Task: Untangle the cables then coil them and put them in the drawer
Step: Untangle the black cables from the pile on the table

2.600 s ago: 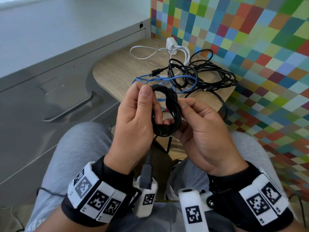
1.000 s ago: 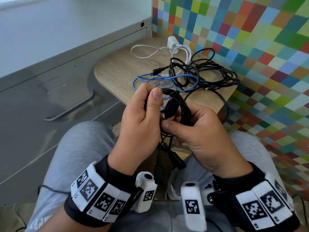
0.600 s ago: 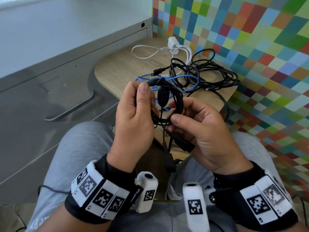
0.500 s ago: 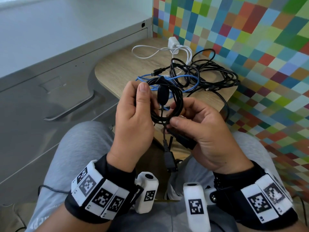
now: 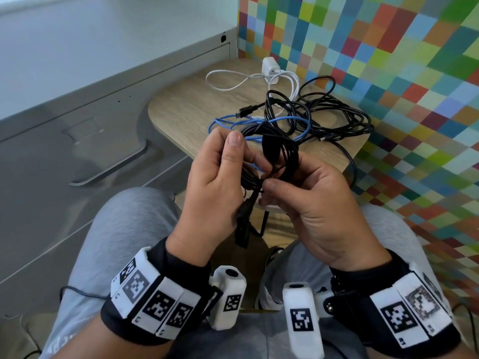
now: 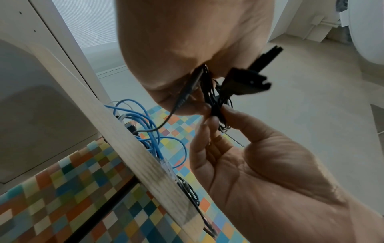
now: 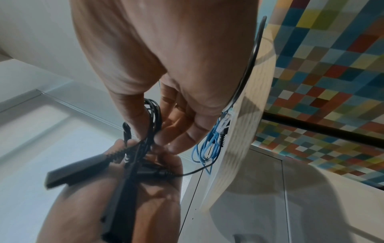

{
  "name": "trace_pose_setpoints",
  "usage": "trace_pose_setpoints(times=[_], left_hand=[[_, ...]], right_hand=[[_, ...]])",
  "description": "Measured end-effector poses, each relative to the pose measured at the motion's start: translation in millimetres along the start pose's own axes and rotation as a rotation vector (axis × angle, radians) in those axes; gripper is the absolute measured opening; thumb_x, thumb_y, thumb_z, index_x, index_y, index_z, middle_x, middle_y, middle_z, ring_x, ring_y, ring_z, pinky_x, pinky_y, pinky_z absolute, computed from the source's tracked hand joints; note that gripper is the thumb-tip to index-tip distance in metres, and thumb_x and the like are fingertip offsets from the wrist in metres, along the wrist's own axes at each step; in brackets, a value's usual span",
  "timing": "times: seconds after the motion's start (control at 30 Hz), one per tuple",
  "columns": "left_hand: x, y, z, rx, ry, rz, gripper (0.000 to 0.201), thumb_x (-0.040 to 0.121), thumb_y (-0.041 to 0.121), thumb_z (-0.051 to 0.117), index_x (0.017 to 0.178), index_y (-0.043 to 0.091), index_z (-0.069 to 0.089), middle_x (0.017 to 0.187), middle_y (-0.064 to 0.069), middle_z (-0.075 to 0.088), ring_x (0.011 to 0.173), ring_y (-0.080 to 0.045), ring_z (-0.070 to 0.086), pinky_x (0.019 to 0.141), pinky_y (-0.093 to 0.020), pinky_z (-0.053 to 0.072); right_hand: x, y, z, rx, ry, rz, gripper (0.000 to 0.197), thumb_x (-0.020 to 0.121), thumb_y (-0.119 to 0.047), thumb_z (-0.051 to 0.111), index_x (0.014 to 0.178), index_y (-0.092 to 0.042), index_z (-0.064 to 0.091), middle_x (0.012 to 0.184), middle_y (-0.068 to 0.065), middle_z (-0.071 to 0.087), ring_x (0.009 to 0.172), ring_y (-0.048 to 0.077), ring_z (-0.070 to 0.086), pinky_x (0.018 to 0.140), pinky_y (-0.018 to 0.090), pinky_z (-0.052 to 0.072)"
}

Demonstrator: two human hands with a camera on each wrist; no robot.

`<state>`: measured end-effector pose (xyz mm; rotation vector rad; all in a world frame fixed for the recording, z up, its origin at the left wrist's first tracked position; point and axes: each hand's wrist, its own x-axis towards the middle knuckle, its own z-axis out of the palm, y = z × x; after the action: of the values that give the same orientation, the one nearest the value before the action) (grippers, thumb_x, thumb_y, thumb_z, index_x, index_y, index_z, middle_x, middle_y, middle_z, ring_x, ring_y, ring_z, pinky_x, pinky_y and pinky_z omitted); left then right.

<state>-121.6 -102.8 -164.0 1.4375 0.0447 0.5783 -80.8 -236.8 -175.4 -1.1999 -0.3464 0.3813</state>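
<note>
From the head view, my left hand [image 5: 215,182] grips the black coil [image 5: 282,156], thumb up at 12 o'clock; my right hand [image 5: 318,203] pinches its lower wraps. The two plugs [image 5: 243,224], which hung lower before, are now closer under my left palm. The tangled cables [image 5: 324,117] lie on the wooden table [image 5: 186,110] at 1 o'clock.

Left wrist view: my right fingers [image 6: 214,121] pinch the bundle.

Right wrist view: plugs [image 7: 83,171] cross my left palm.

The coiled cable [image 5: 281,156] and its connectors [image 5: 243,224] are black. On the pale wood-grain table [image 5: 186,110] lie a blue cable [image 5: 259,123], a white cable [image 5: 233,81] with white charger [image 5: 270,67], and black cables [image 5: 337,117] — beside a multicoloured checkered wall [image 5: 388,60]. Grey drawer [image 5: 77,151]; black-and-white coded wristbands [image 5: 155,304].
</note>
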Motion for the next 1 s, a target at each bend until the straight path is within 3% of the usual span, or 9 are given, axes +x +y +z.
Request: trace_pose_setpoints(times=[0.13, 0.3, 0.4, 0.53, 0.63, 0.8, 0.9, 1.0], left_hand=[[1, 1, -2, 0.011, -0.022, -0.027, 0.03, 0.106, 0.025, 0.039, 0.084, 0.01, 0.051, 0.073, -0.007, 0.058, 0.071, -0.025, 0.053, 0.068, -0.039, 0.046], [4, 2, -6, 0.012, -0.109, -0.071, 0.031, 0.105, 0.035, 0.043, 0.085, 0.014, 0.053, 0.077, -0.015, 0.054, 0.071, -0.041, 0.046, 0.067, -0.054, 0.041], [3, 3, -7, -0.004, -0.144, -0.077, 0.029, 0.106, 0.027, 0.04, 0.088, 0.008, 0.051, 0.077, -0.018, 0.052, 0.071, -0.032, 0.047, 0.067, -0.046, 0.041], [3, 3, -8, -0.027, -0.167, -0.091, 0.027, 0.106, 0.021, 0.041, 0.091, 0.001, 0.053, 0.073, -0.013, 0.057, 0.072, -0.022, 0.058, 0.07, -0.036, 0.05], [4, 4, -10, -0.11, -0.145, -0.168, 0.028, 0.108, 0.016, 0.045, 0.086, 0.002, 0.057, 0.065, -0.008, 0.056, 0.067, -0.02, 0.059, 0.063, -0.029, 0.051], [4, 2, -11, -0.29, -0.143, -0.318, 0.023, 0.099, 0.024, 0.05, 0.089, 0.005, 0.06, 0.065, -0.007, 0.042, 0.07, -0.027, 0.054, 0.069, -0.048, 0.045], [3, 2, -7, -0.342, -0.11, -0.346, 0.023, 0.098, 0.026, 0.05, 0.09, 0.005, 0.057, 0.066, -0.006, 0.04, 0.068, -0.024, 0.054, 0.064, -0.045, 0.046], [2, 2, -5, -0.324, -0.08, -0.332, 0.023, 0.097, 0.028, 0.05, 0.09, 0.007, 0.056, 0.068, -0.005, 0.04, 0.066, -0.022, 0.054, 0.067, -0.045, 0.044]], right_hand=[[0, -1, 0, -0.023, -0.006, 0.01, 0.024, 0.074, 0.002, 0.074, 0.094, -0.011, 0.071, 0.085, 0.006, 0.071, 0.07, 0.015, 0.066, 0.065, 0.033, 0.058], [-1, 0, 0, -0.02, 0.003, 0.006, 0.025, 0.072, 0.004, 0.074, 0.093, -0.011, 0.071, 0.086, 0.007, 0.071, 0.076, 0.017, 0.067, 0.063, 0.03, 0.059], [0, 0, -2, -0.013, -0.009, 0.007, 0.029, 0.073, 0.004, 0.073, 0.093, -0.016, 0.076, 0.088, 0.009, 0.071, 0.081, 0.02, 0.067, 0.064, 0.03, 0.059], [0, -1, -2, -0.031, -0.042, 0.02, 0.035, 0.074, 0.004, 0.071, 0.096, -0.021, 0.079, 0.083, -0.003, 0.072, 0.078, 0.011, 0.067, 0.063, 0.028, 0.058], [0, -1, -3, -0.058, -0.036, 0.02, 0.034, 0.075, 0.003, 0.07, 0.096, -0.023, 0.076, 0.082, -0.005, 0.069, 0.076, 0.011, 0.065, 0.061, 0.029, 0.056], [-1, -1, -1, -0.077, -0.068, 0.008, 0.027, 0.076, 0.006, 0.068, 0.094, -0.014, 0.061, 0.083, 0.001, 0.063, 0.079, 0.016, 0.061, 0.06, 0.03, 0.054], [-1, -2, -1, -0.094, -0.063, 0.002, 0.028, 0.076, 0.006, 0.068, 0.094, -0.013, 0.06, 0.086, 0.008, 0.06, 0.08, 0.018, 0.06, 0.062, 0.03, 0.055], [-1, -4, -2, -0.083, -0.071, 0.017, 0.029, 0.075, 0.005, 0.07, 0.099, -0.011, 0.063, 0.084, 0.001, 0.066, 0.08, 0.015, 0.063, 0.065, 0.03, 0.057]])
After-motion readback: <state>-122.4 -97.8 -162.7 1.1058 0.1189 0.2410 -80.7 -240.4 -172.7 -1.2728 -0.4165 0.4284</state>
